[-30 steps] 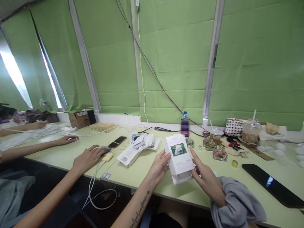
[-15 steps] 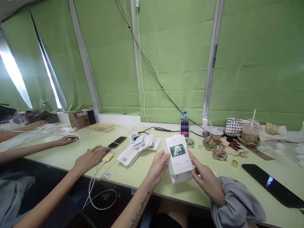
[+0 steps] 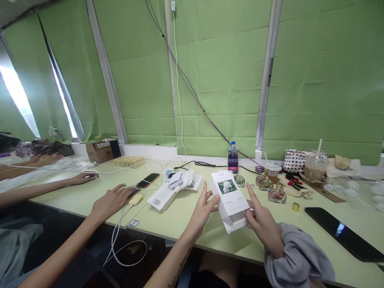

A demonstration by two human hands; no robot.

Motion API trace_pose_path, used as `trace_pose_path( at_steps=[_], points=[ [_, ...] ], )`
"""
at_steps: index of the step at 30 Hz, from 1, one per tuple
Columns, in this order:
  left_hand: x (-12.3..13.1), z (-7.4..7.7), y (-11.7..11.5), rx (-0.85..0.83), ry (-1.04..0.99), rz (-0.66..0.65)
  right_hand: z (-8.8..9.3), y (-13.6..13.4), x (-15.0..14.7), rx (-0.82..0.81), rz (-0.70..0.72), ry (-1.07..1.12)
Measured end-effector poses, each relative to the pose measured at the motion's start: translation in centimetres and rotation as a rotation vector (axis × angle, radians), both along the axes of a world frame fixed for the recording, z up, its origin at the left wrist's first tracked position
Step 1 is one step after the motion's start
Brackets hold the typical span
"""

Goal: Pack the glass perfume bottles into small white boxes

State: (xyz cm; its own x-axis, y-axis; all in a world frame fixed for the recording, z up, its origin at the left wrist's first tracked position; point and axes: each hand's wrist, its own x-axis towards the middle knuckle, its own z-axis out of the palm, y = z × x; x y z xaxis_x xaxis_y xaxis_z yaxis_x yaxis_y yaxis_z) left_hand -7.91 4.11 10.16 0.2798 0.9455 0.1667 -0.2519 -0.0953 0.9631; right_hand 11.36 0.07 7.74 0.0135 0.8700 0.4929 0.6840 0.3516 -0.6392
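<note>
**Progress.** The white cardboard carton with a flower picture [image 3: 228,197] is already squared up into box form. Its near end looks open, with a flap showing at the lower corner, so I judge the forming done and that end not yet closed. The contents cannot be seen. The carton is held just above the pale green table [image 3: 192,230], near the front edge, at 6 o'clock from the clear water bottle [image 3: 233,157].

**Pose.** The left hand [image 3: 204,208] is at 9 o'clock of the carton, with thumb and fingers pressed to its left edge. The right hand [image 3: 261,222] is at 4 o'clock, with 1 finger laid along the right side and the rest curled at the lower end. Both hands grip the carton, which tilts toward 11 o'clock.

**Surroundings.** Flat white cartons [image 3: 177,186] lie at 10 o'clock and a black phone [image 3: 345,234] at 3 o'clock. A co-worker's hand [image 3: 112,200] rests at 9 o'clock.
</note>
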Motion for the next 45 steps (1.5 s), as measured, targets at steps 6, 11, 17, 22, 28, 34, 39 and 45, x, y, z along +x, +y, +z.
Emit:
trace_pose_path(
  at_steps=[6, 11, 17, 22, 28, 34, 39, 45],
  points=[
    [0.1, 0.0, -0.5, 0.111, 0.203, -0.008, -0.8, 0.6, 0.3, 0.056, -0.132, -0.162],
    [0.3, 0.1, -1.1, 0.361, 0.393, -0.05, -0.6, 0.5, 0.4, 0.071, -0.189, -0.164],
    [0.5, -0.4, -1.3, 0.553, 0.54, -0.013, -0.3, 0.1, 0.1, 0.115, -0.113, -0.141],
    [-0.1, -0.1, -1.3, 0.616, 0.603, -0.068, 0.0, 0.0, 0.2, 0.106, -0.04, -0.105],
    [-0.4, 0.1, -0.9, 0.603, 0.514, -0.128, 0.0, 0.1, 0.3, 0.074, -0.007, -0.088],
    [-0.5, 0.3, -0.7, 0.531, 0.397, -0.177, -0.2, 0.1, 0.2, -0.002, 0.102, 0.075],
    [-1.0, 0.5, -0.1, 0.484, 0.302, -0.272, 0.0, -0.1, 0.3, -0.051, 0.208, 0.26],
    [-2.3, 0.6, 1.2, 0.401, 0.198, -0.415, 1.5, -0.7, 1.3, -0.203, 0.48, 0.489]
  ],
)
